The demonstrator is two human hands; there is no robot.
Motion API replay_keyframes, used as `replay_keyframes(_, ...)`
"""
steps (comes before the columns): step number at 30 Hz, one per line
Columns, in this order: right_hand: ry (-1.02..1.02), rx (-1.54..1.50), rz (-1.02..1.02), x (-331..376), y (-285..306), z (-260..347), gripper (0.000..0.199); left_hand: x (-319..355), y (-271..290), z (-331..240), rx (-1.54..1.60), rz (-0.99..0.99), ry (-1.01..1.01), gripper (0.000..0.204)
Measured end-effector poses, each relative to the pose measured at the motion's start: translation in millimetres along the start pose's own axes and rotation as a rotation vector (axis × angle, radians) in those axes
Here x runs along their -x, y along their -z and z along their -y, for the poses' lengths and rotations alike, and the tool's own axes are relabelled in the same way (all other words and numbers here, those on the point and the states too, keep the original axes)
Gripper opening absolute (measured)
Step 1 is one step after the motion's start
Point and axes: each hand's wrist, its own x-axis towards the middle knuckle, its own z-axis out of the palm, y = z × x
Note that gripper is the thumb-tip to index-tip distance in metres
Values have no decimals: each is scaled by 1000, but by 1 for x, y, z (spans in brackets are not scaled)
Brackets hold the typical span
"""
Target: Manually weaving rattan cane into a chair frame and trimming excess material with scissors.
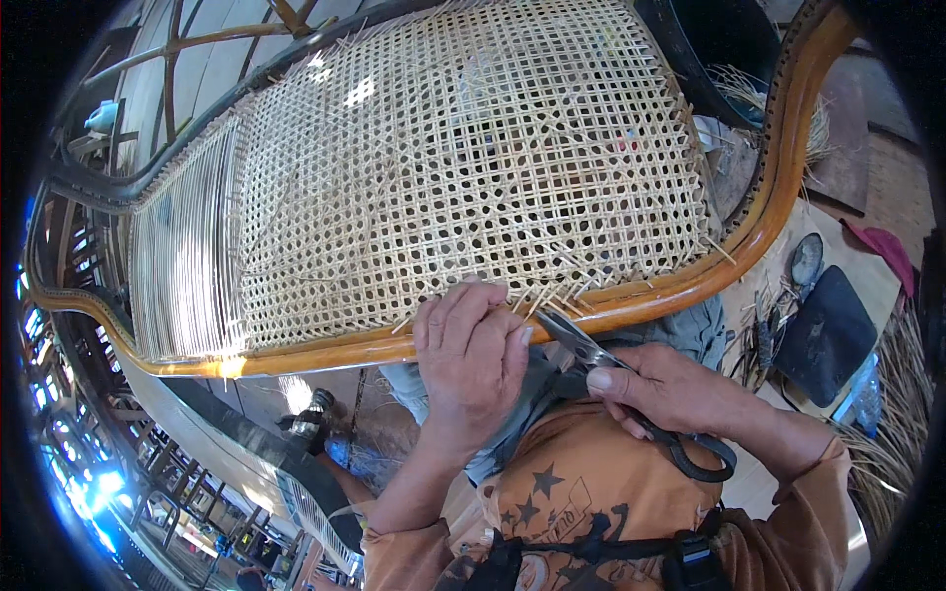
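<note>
A cane-webbed panel in a curved, varnished wooden frame lies across my lap. Over the frame's near rail my left hand is curled, fingers bent onto the edge of the webbing; whether they pinch a strand is hidden. My right hand grips a pair of scissors with black handles. The blades point up and left, their tips at the rail beside loose cane ends, just right of my left fingers. On the panel's left part, parallel strands run without cross weaving.
At the right, a dark flat pad lies on a board near a red cloth. Bundled cane strands spread along the right edge. A black container stands beyond the frame, and another wooden frame is at the upper left.
</note>
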Motion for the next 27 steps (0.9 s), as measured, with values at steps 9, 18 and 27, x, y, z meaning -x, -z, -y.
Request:
replay_keyframes(9,207,534,-84,18,2,-10,54,-9,13,-7,114,-4,-61,19)
replay_keyframes(18,135,251,-192,51,25,-30,45,12,30,-41,134,377,-226,43)
replay_keyframes(27,17,1214,-292,43,49,37,42,28,-18,-45,428,242,94,16)
